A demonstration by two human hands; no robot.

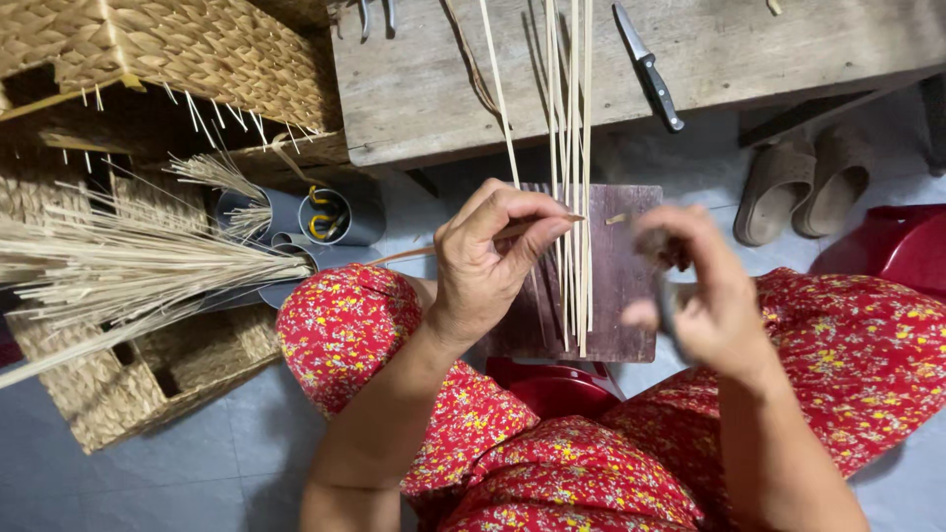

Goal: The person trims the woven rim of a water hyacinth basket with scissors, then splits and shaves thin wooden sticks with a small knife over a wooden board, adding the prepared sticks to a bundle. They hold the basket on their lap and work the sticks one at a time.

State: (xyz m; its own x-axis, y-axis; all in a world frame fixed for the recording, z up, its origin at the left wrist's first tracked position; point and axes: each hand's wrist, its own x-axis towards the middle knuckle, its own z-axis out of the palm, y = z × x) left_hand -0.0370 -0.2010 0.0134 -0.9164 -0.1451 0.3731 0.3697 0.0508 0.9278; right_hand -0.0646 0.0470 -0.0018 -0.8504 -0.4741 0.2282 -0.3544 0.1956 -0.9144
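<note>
Left hand: the left hand (493, 261) is hovering over the dark wooden board (616, 286); its fingers (537, 232) are pinching closed on a thin stick (463, 241), which is running leftward across the red floral lap (552, 463).
Right hand: the right hand (705, 296) is blurring with motion just right of the board; its fingers are curling around something dark, but what it is I cannot tell.
Strips: pale cane strips (572, 148) are lying in a bundle from the wooden bench (434, 89) down onto the board.
Bench: a black-handled knife (650, 69) is resting on the bench, right of the strips.
Left side: woven baskets (187, 59) are standing beside grey tubes (345, 222) and a spray of straw (128, 266).
Floor: a pair of brown slippers (803, 182) is sitting near a red stool (902, 246).
</note>
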